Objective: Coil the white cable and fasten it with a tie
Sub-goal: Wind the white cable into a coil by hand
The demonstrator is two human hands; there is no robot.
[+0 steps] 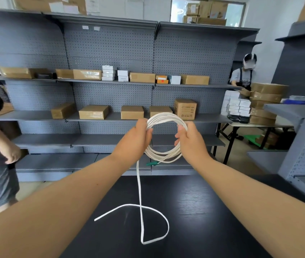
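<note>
Holding the white cable (164,116) coiled in mid-air above the black worktop (209,211), gripping its sides with curled fingers of left hand (135,141) and right hand (191,143), trailing a loose end onto the worktop.

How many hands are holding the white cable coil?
2: the left hand grips the white cable coil on its left side, the right hand on its right.

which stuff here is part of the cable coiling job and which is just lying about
Job: white cable, coil held by left hand and right hand, tail on the black table; green piece under the coil, maybe the tie.
Lying about: cardboard boxes, white boxes, grey shelves.
</note>
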